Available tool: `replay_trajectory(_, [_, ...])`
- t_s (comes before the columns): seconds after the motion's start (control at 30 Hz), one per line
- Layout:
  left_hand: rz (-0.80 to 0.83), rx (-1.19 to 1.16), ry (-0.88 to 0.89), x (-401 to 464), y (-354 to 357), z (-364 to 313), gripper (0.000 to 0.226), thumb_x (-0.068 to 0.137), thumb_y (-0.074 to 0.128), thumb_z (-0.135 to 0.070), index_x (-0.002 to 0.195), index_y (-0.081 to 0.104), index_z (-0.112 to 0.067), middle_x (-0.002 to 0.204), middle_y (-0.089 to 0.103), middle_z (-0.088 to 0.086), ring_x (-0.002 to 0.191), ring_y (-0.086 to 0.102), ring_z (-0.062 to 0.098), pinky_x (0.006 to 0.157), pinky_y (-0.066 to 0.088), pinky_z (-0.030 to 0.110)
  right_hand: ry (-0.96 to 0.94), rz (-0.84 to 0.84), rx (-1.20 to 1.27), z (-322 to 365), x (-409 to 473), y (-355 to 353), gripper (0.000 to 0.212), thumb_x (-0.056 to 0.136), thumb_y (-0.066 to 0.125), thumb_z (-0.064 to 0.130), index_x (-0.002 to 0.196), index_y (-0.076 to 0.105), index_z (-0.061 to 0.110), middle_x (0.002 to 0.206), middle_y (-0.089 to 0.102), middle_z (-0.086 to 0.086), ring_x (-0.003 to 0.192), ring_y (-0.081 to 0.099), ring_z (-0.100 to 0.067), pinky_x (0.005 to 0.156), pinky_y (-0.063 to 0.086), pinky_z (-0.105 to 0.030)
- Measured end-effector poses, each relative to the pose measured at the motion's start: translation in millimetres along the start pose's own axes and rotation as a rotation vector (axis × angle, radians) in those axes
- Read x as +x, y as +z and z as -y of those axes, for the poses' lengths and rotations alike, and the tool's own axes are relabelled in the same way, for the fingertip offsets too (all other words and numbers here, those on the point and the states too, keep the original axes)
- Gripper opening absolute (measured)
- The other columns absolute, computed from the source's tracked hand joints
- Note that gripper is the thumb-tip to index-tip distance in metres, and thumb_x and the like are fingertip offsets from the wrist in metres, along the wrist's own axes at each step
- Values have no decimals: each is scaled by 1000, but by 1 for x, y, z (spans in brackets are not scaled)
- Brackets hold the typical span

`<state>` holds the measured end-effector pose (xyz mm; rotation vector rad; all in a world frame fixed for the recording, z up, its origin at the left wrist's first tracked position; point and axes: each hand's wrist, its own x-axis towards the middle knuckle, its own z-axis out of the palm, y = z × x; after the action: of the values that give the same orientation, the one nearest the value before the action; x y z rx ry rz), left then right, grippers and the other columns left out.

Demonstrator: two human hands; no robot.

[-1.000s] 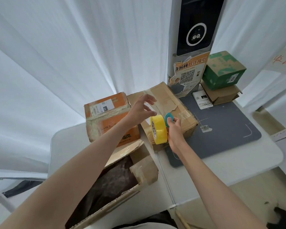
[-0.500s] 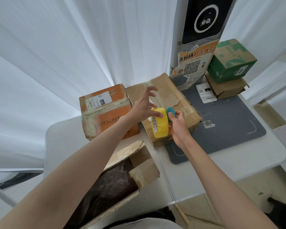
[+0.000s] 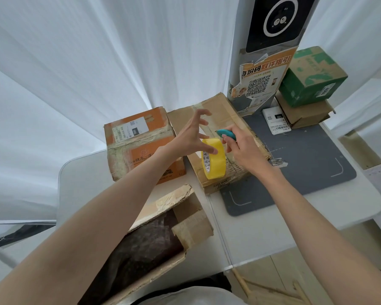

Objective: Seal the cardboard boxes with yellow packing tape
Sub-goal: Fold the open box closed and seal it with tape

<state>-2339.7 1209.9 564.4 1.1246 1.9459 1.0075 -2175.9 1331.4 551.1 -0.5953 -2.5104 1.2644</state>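
Yellow tape roll (image 3: 213, 159) at frame centre, over brown box (image 3: 220, 119). Left hand (image 3: 190, 137) spread, thumb on roll. Right hand (image 3: 242, 148) grips teal cutter (image 3: 226, 133). Risk: roll weakly held, may drop; blade near fingers.

5 cardboard boxes (image 3: 141, 146); 1 yellow tape roll (image 3: 215, 158); 1 teal cutter (image 3: 227, 133).

White table (image 3: 262, 234), grey mat (image 3: 312, 172), orange box (image 3: 141, 146), open box (image 3: 163, 227)
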Motion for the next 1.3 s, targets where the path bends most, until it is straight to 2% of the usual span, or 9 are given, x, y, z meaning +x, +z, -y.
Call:
replay_trajectory(0.07, [0, 18, 26, 1, 1, 1, 100, 67, 95, -16, 141, 28, -23, 136, 39, 6, 122, 54, 26, 81, 55, 13, -61, 34, -78, 1, 4, -3, 16, 105, 51, 17, 114, 57, 5, 95, 61, -5, 78, 58, -20, 75, 51, -35])
replay_trajectory(0.17, [-8, 46, 56, 2, 2, 1, 98, 67, 95, -17, 139, 29, -21, 137, 36, 2, 130, 45, 21, 93, 58, 27, -162, 38, -184, 4, 11, -4, 16, 101, 58, 12, 112, 63, 2, 104, 58, -7, 90, 52, -14, 81, 44, -27])
replay_trajectory(0.23, [-12, 59, 62, 1, 2, -1, 98, 67, 95, -17, 139, 29, -20, 138, 35, 0, 132, 41, 18, 95, 58, 33, -187, 36, -234, 6, 14, -5, 17, 99, 61, 10, 112, 65, 1, 107, 59, -10, 93, 51, -14, 82, 39, -23])
replay_trajectory(0.33, [-13, 73, 63, 2, 3, -1, 97, 67, 95, -17, 139, 29, -20, 137, 34, -4, 131, 41, 16, 94, 58, 30, -196, 29, -268, 9, 17, -4, 18, 96, 64, 9, 111, 68, 0, 106, 59, -11, 90, 52, -15, 82, 40, -24])
replay_trajectory(0.53, [-16, 72, 57, 3, 3, -2, 97, 68, 94, -15, 140, 28, -19, 136, 34, -4, 132, 40, 17, 91, 55, 22, -216, 42, -311, 16, 21, -2, 21, 94, 68, 11, 114, 70, 4, 106, 61, -8, 91, 61, -22, 83, 51, -35])
replay_trajectory(0.7, [-12, 78, 62, 3, 3, -4, 97, 67, 94, -15, 139, 30, -18, 139, 34, -3, 133, 40, 17, 95, 57, 31, -210, 83, -339, 19, 21, -2, 19, 95, 67, 12, 113, 70, 8, 106, 61, -6, 94, 63, -26, 84, 53, -40])
replay_trajectory(0.83, [-10, 83, 69, 4, 3, -4, 96, 66, 95, -16, 138, 31, -19, 140, 33, -2, 133, 39, 16, 93, 58, 31, -193, 93, -357, 22, 21, -4, 19, 96, 66, 14, 114, 70, 8, 106, 61, -6, 93, 63, -27, 84, 54, -42])
replay_trajectory(1.17, [-14, 96, 80, 6, 3, 0, 96, 66, 95, -19, 137, 31, -23, 138, 32, -9, 131, 39, 14, 85, 55, 16, -187, 54, -353, 19, 15, -3, 18, 97, 64, 13, 113, 70, 7, 102, 58, -7, 87, 61, -23, 75, 47, -29])
replay_trajectory(1.3, [-14, 93, 75, 6, 4, 0, 96, 66, 95, -18, 137, 31, -21, 138, 34, -6, 132, 40, 15, 89, 57, 24, -181, 49, -358, 19, 16, -3, 18, 97, 64, 12, 113, 70, 7, 102, 58, -8, 87, 61, -24, 76, 47, -29])
